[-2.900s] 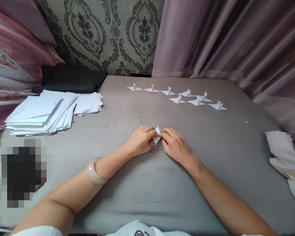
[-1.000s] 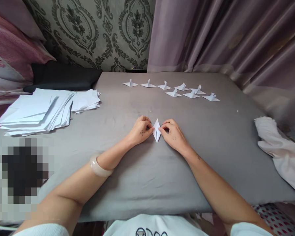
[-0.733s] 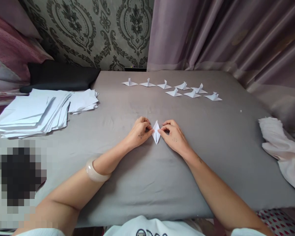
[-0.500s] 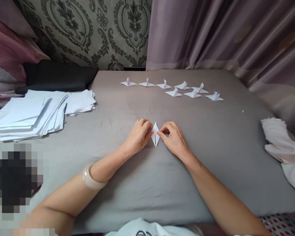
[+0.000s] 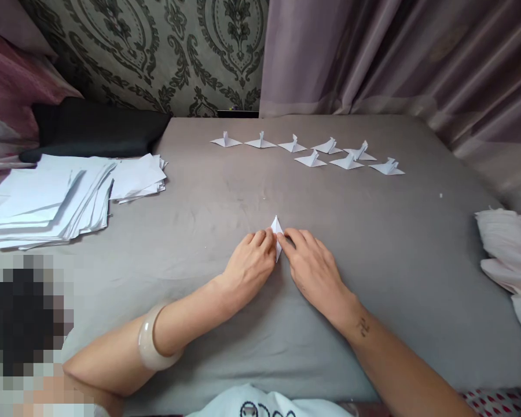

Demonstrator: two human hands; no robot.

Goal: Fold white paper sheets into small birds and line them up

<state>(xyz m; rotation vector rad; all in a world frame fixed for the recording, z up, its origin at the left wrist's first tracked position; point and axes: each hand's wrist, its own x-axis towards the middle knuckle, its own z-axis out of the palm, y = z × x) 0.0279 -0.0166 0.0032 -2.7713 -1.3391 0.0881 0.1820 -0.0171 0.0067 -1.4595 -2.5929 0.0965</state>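
Note:
A small white folded paper [image 5: 276, 225], a narrow diamond with its point facing away from me, is between my hands over the grey sheet. My left hand [image 5: 252, 260] is closed on its left side, fingers bunched near the middle fold. From the other side my right hand [image 5: 313, 265] grips it, the thumb pressed on its face and the fingers curled along the right edge. Both hands cover much of the paper's lower half. Beyond them stand several folded paper birds [image 5: 310, 158] with spread wings and raised necks.
To the left lie stacks of white paper sheets [image 5: 47, 200], with a black cloth item [image 5: 99, 130] behind them. A crumpled pale cloth [image 5: 503, 243] is at the right edge. A purple curtain [image 5: 312, 58] and patterned wall [image 5: 178, 52] border the far side of the grey sheet [image 5: 191, 191].
Both hands have closed in over the folded paper and now cover more of it. My right hand has turned palm down. The view has shifted slightly.

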